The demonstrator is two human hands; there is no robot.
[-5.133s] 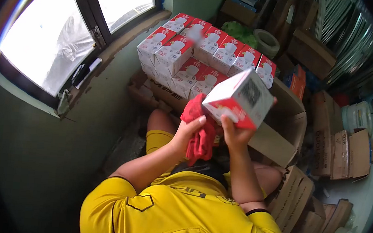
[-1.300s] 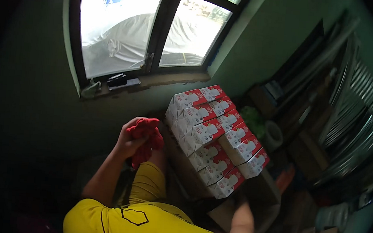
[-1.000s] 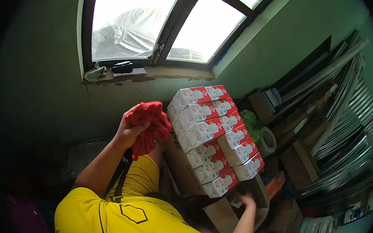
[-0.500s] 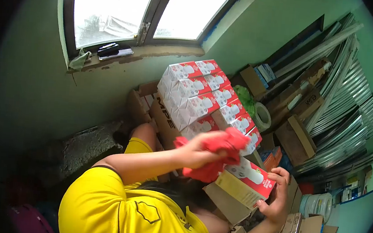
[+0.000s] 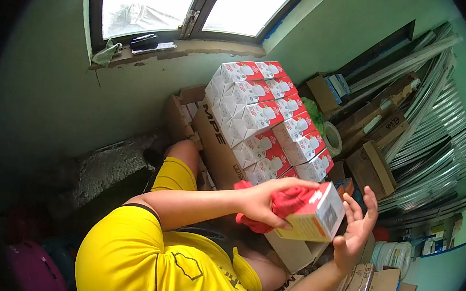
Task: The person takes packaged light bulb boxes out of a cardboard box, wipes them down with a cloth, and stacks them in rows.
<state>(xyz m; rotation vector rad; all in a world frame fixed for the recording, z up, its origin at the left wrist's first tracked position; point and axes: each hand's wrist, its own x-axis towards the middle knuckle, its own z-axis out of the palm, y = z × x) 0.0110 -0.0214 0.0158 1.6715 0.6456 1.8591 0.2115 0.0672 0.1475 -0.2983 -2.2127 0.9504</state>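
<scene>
My left hand [image 5: 266, 200] is closed round a crumpled red cloth [image 5: 290, 200], which presses against a light bulb box [image 5: 303, 223]. This box is red and pale yellow, with a white end marked by a printed square code facing right. Beside that end, my right hand [image 5: 355, 229] is open with its fingers spread, holding nothing. Behind both hands, several similar red and white bulb boxes [image 5: 268, 115] are stacked in rows on a large brown carton [image 5: 212, 133] lettered MPE.
Brown cardboard boxes [image 5: 372, 166] and long shiny metal strips [image 5: 434, 156] lean along the right wall. Opened cartons [image 5: 369, 290] and a white coil [image 5: 392, 256] lie at lower right. A window ledge [image 5: 208, 48] holds a dark object and a rag.
The bulb box has turned, so its coded end now shows. My right hand has let go of it and spread its fingers. My left hand now grips the box through the cloth.
</scene>
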